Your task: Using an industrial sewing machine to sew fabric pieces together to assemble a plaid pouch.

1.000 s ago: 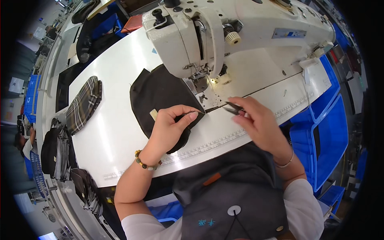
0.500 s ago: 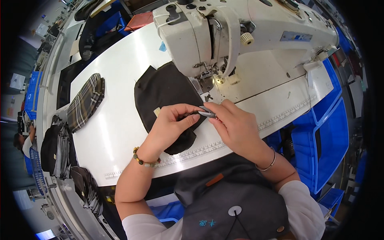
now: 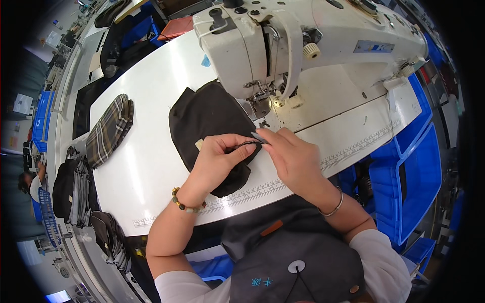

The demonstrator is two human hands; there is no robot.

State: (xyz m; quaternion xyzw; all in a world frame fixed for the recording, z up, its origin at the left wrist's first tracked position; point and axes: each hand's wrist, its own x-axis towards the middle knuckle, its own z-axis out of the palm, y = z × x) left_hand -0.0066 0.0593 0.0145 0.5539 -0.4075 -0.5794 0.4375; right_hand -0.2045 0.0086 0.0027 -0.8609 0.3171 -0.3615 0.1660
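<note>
A dark fabric piece (image 3: pixel 207 111), apparently a sewn pouch or cap panel, lies on the white table just left of the sewing machine's needle area. My left hand (image 3: pixel 217 156) pinches its near edge between thumb and forefinger, and a small pale tag (image 3: pixel 199 144) sticks out beside the knuckles. Close against those fingertips, my right hand (image 3: pixel 295 159) is closed around small thread snips (image 3: pixel 258 137). Only the grey blades of the snips show; fingers cover the rest. The blades meet the pinched edge, but whether they touch a thread is too small to tell.
The white sewing machine (image 3: pixel 353 38) stands over the table's far right. A plaid fabric piece (image 3: pixel 108 131) lies at left, with stacked dark pieces (image 3: pixel 73 187) beyond the table edge. Blue bins (image 3: pixel 409 187) stand at right. Far left, another person (image 3: pixel 34 184) is partly visible.
My right hand has shifted slightly left and turned, so the snips' blades now point more upward. The left hand keeps its pinch on the fabric edge, which has moved slightly.
</note>
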